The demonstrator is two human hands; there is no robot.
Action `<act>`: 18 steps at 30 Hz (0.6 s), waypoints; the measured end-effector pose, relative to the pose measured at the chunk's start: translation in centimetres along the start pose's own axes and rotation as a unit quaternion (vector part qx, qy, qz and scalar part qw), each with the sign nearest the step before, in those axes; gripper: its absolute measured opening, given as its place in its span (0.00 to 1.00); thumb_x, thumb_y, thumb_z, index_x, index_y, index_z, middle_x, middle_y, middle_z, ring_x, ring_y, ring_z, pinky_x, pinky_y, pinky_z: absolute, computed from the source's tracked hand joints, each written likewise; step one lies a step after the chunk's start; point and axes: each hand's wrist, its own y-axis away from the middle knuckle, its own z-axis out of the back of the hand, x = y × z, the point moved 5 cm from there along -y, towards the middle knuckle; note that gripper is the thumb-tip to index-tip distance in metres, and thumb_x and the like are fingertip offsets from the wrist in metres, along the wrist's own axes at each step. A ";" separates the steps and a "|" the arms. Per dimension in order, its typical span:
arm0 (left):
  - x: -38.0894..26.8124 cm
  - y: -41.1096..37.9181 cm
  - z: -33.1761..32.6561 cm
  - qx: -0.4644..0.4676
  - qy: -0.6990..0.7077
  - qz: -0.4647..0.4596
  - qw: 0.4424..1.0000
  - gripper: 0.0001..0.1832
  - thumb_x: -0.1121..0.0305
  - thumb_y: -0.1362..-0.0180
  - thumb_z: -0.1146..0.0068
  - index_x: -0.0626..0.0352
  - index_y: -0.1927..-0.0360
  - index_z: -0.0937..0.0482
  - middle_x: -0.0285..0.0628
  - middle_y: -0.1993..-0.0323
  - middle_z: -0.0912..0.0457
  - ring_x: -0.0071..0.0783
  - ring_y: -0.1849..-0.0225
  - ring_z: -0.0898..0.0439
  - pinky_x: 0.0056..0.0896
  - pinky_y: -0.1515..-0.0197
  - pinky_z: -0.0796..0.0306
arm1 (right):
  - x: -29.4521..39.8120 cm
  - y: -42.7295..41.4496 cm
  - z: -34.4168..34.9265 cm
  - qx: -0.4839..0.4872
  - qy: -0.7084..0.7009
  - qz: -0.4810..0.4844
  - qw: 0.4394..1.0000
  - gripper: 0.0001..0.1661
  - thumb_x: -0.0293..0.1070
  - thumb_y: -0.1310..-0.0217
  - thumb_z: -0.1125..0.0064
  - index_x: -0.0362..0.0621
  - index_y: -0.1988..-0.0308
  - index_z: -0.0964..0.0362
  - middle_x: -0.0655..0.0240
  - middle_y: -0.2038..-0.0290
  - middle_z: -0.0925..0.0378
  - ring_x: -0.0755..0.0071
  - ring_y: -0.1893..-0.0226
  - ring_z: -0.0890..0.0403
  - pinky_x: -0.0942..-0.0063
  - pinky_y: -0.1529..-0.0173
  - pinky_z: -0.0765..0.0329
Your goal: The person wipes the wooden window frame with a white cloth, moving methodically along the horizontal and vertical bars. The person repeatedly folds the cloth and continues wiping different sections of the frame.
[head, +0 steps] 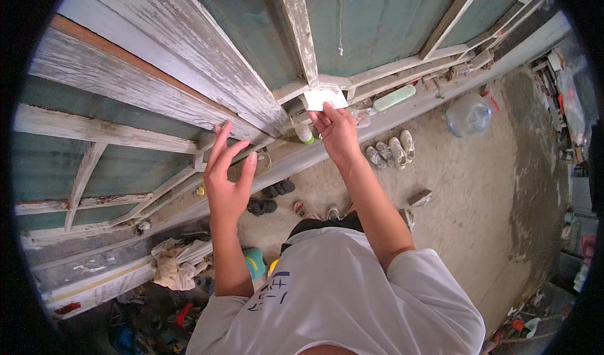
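Observation:
My right hand grips a small white sheet, perhaps paper or cloth, by its lower edge between thumb and fingers. The sheet is at the foot of a weathered, white-painted window frame. Raised with fingers apart, my left hand holds nothing and is nearest the peeling wooden post between the windows. A small white bottle with a green band is on the sill, left of my right hand. To the right of that hand lies a pale green oblong case.
Pairs of pale sneakers and dark shoes are on the floor below the sill. A large clear plastic bottle lies farther right. Crumpled cloth hangs at lower left. A brick-like block is near my feet.

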 end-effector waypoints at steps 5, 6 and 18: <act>-0.1 -0.1 -0.1 0.002 0.007 0.004 1.000 0.12 0.70 0.35 0.35 0.63 0.50 0.13 0.53 0.28 0.25 0.53 0.22 0.34 0.50 0.23 0.41 | -0.8 -0.5 0.0 0.024 0.003 0.005 1.000 0.10 0.30 0.22 0.44 0.32 0.52 0.24 0.58 0.56 0.15 0.65 0.57 0.12 0.67 0.45 0.12; 0.0 -0.1 -0.1 0.003 0.006 0.001 1.000 0.12 0.70 0.35 0.35 0.63 0.50 0.13 0.53 0.28 0.25 0.53 0.22 0.34 0.50 0.23 0.41 | -1.1 -0.1 -0.6 0.034 0.003 0.001 0.999 0.09 0.29 0.22 0.44 0.32 0.53 0.23 0.59 0.57 0.15 0.65 0.57 0.12 0.67 0.45 0.12; 0.3 0.1 0.0 0.010 0.011 -0.007 1.000 0.13 0.70 0.35 0.35 0.64 0.50 0.13 0.52 0.27 0.25 0.52 0.21 0.35 0.50 0.23 0.41 | -1.1 0.6 -0.4 0.017 0.004 0.004 1.000 0.08 0.29 0.23 0.43 0.34 0.55 0.24 0.61 0.59 0.16 0.66 0.57 0.12 0.69 0.46 0.12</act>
